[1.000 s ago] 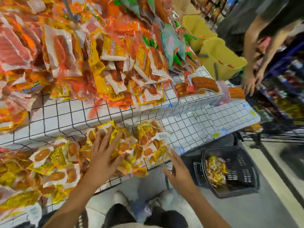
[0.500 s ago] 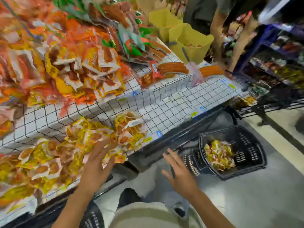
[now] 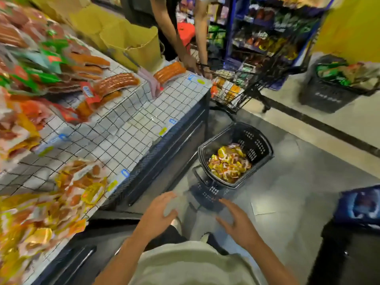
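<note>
A shop aisle with a grey tiled floor (image 3: 287, 192) runs beside a chilled counter (image 3: 131, 128) lined with white gridded shelving, which fills the view from 7 to 11 o'clock. The black basket (image 3: 258, 148) stands on the floor just right of centre, close to the counter's dark front, and holds a heap of yellow packets (image 3: 229, 163). Below it, at 6 o'clock, the left hand (image 3: 158, 214) and right hand (image 3: 236, 221) hover side by side, apart from each other, fingers spread and loosely bent, both empty and pointing towards the basket without touching it. More yellow packs (image 3: 61, 194) lie piled on the counter's near shelf at 8 o'clock; long sausages (image 3: 115, 82) lie at 10 o'clock. At 12 o'clock another person's arm (image 3: 170, 36) reaches down to a wire cart (image 3: 236, 89). A second basket (image 3: 327, 95) sits at 2 o'clock, a blue bag (image 3: 362, 204) at 4 o'clock.
</note>
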Motion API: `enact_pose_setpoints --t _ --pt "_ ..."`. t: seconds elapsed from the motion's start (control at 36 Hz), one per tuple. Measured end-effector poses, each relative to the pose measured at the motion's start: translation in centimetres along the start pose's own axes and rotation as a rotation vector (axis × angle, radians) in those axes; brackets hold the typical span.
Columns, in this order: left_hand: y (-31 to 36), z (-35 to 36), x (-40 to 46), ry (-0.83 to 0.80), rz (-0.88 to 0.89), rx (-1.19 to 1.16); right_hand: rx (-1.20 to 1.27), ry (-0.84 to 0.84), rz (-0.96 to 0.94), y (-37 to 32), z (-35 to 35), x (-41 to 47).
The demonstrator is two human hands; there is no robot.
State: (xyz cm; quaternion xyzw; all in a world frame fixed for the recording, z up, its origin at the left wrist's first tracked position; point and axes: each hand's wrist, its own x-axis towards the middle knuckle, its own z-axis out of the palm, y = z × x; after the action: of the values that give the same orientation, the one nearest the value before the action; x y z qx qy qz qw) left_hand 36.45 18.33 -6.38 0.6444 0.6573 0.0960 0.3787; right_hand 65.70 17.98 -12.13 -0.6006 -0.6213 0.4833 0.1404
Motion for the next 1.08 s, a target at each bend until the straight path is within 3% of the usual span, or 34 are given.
enact_pose_setpoints --t 0.28,0.53,0.75,1.08 --pt "3.2 2.3 9.4 -0.235 0.109 0.098 0.069 0.179 0.246 3.9 -5.8 -1.3" --pt "5.7 2.5 20.1 -0.419 0.211 0.077 0.084 0.155 0.538 4.1 -11.1 2.6" --pt "5.3 1.5 27.6 -0.436 0.230 0.018 0.014 0.087 0.581 2.9 -13.9 9.6" --pt "0.2 3.0 33.0 -0.480 -0.059 0.119 -0.080 -0.167 0.545 4.8 -15.7 20.0"
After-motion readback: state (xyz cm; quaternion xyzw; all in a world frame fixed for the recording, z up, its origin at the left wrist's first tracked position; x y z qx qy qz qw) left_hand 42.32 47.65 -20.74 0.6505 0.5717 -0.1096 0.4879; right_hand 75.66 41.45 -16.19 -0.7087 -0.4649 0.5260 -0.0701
